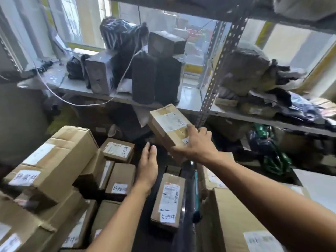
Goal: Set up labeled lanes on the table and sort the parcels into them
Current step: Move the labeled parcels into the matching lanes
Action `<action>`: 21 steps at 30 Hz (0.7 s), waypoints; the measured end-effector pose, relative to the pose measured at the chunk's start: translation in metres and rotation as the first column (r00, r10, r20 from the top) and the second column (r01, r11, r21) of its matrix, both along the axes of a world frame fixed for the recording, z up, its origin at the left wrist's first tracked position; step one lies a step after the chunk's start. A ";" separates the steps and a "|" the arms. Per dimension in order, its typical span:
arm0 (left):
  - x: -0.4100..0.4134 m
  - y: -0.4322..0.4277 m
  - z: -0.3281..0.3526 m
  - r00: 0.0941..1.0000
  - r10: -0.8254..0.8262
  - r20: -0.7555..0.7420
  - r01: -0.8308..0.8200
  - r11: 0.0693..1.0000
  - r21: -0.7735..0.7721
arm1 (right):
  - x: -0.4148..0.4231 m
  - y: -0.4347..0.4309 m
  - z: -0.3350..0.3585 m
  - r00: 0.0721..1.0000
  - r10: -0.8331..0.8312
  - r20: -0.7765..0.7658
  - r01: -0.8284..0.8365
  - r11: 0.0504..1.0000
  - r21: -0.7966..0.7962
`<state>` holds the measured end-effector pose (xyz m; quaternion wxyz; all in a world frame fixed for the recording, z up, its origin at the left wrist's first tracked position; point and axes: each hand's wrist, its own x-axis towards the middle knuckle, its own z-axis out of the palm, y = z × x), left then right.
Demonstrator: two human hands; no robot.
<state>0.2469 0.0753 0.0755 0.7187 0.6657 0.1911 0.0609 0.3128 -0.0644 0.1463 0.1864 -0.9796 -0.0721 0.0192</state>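
Small brown cardboard parcel point(169, 124) held aloft, tilted, before the grey metal shelf point(189, 97).
My right hand point(195, 143) has its grip clamped on the parcel's near end; my left hand point(149, 165) lies flat, grip open, just below it, above labelled cardboard boxes point(168, 197).

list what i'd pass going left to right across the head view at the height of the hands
large taped carton → small box with white label → left hand → right hand gripping the parcel → dark green bags
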 end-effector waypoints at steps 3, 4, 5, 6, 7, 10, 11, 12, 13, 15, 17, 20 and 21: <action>-0.016 -0.057 0.028 0.990 -0.120 0.069 0.109 0.983 0.150 | -0.029 -0.063 0.030 0.996 -0.071 0.050 0.070 0.997 0.017; -0.021 -0.078 0.035 0.983 -0.159 0.087 0.141 0.973 0.184 | -0.039 -0.086 0.037 0.993 -0.101 0.060 0.100 0.995 0.018; -0.026 -0.098 0.042 0.977 -0.190 0.102 0.164 0.962 0.216 | -0.049 -0.109 0.044 0.989 -0.135 0.068 0.134 0.991 0.017; -0.031 -0.118 0.048 0.969 -0.217 0.115 0.184 0.952 0.243 | -0.059 -0.133 0.050 0.983 -0.169 0.072 0.168 0.986 0.015; -0.035 -0.137 0.054 0.962 -0.241 0.128 0.201 0.944 0.262 | -0.069 -0.157 0.055 0.976 -0.204 0.074 0.204 0.979 0.010; -0.050 -0.191 0.068 0.927 -0.344 0.149 0.280 0.900 0.334 | -0.096 -0.227 0.066 0.948 -0.309 0.079 0.312 0.949 -0.030; -0.055 -0.208 0.072 0.915 -0.374 0.151 0.303 0.884 0.356 | -0.105 -0.249 0.067 0.936 -0.344 0.075 0.347 0.937 -0.039; -0.058 -0.225 0.076 0.905 -0.398 0.150 0.321 0.871 0.371 | -0.114 -0.269 0.068 0.924 -0.376 0.069 0.380 0.924 -0.045; -0.061 -0.242 0.080 0.895 -0.420 0.150 0.340 0.860 0.380 | -0.123 -0.289 0.068 0.912 -0.406 0.065 0.409 0.911 -0.047; -0.066 -0.275 0.084 0.873 -0.466 0.146 0.382 0.838 0.391 | -0.141 -0.325 0.067 0.886 -0.459 0.062 0.461 0.886 -0.040; -0.070 -0.305 0.084 0.860 -0.493 0.134 0.408 0.820 0.402 | -0.158 -0.357 0.063 0.863 -0.502 0.053 0.503 0.864 -0.017; -0.076 -0.348 0.080 0.848 -0.517 0.119 0.429 0.800 0.419 | -0.178 -0.396 0.052 0.839 -0.544 0.026 0.543 0.839 0.024; -0.079 -0.360 0.078 0.846 -0.522 0.112 0.436 0.796 0.419 | -0.181 -0.407 0.047 0.832 -0.555 0.013 0.554 0.832 0.035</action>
